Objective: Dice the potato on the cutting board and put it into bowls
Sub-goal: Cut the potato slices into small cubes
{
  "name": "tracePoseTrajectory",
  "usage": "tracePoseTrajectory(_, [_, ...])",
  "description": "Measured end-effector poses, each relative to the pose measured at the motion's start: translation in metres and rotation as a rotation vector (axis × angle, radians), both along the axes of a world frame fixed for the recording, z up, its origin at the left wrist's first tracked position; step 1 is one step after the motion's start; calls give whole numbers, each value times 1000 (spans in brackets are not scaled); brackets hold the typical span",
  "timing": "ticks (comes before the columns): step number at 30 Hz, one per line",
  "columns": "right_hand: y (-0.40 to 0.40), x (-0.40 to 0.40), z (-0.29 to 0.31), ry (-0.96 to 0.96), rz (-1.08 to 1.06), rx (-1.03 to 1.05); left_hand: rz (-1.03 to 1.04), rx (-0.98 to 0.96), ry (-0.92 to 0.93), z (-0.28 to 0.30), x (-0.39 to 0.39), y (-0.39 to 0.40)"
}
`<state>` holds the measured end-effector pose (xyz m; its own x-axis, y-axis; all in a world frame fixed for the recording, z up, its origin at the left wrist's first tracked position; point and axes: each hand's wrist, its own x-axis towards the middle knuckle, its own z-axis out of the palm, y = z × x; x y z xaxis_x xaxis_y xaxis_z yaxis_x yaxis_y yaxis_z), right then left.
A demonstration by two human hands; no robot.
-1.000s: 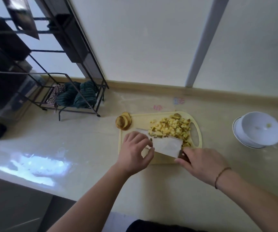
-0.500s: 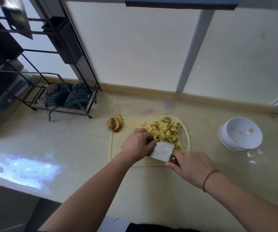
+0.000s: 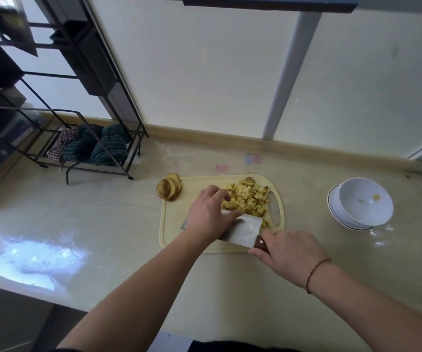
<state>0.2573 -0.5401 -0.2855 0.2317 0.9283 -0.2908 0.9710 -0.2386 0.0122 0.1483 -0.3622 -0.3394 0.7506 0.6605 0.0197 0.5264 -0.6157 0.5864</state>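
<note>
Diced potato [image 3: 249, 199] heaped on the cutting board [image 3: 174, 219].
Right hand [image 3: 287, 251] grips the unmarked cleaver [image 3: 243, 231]; left hand [image 3: 208, 214], fingers loosely curved, rests against the dice.

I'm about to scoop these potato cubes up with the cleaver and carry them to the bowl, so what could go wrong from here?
1. The left hand lies over the cleaver blade, fingers by the diced potato; a slip could nick them.
2. The stacked bowls stand apart from the cutting board, so cubes may fall off the blade onto the counter on the way.
3. The pile reaches the board's handle slot; pushing could send cubes through.
</note>
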Motion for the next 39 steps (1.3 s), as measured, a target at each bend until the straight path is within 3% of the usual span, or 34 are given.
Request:
tracePoseTrajectory(6, [-3,-2,2,-40,16,6,43,35,115,6,7,9])
tracePoseTrajectory(14, [-22,2,-8,-95,-24,201,57,13,44,-5,-27,46])
tracePoseTrajectory(20, [-36,5,-25,-101,-31,297,91,164,36,-4,-34,67])
tracePoseTrajectory(23, [-49,-1,-24,-26,-176,298,185,86,248,8,-35,98])
tracePoseTrajectory(25, [-54,-2,-24,11,-222,293,161,31,420,14,-31,115])
tracePoseTrajectory(28, [-55,-9,-23,92,-291,263,102,-20,522,15,-27,125])
tracePoseTrajectory(34, [-44,-33,-12,239,-453,249,86,-108,387,6,-24,133])
tracePoseTrajectory(39, [-27,-40,2,298,-570,185,164,-296,157,11,-8,138])
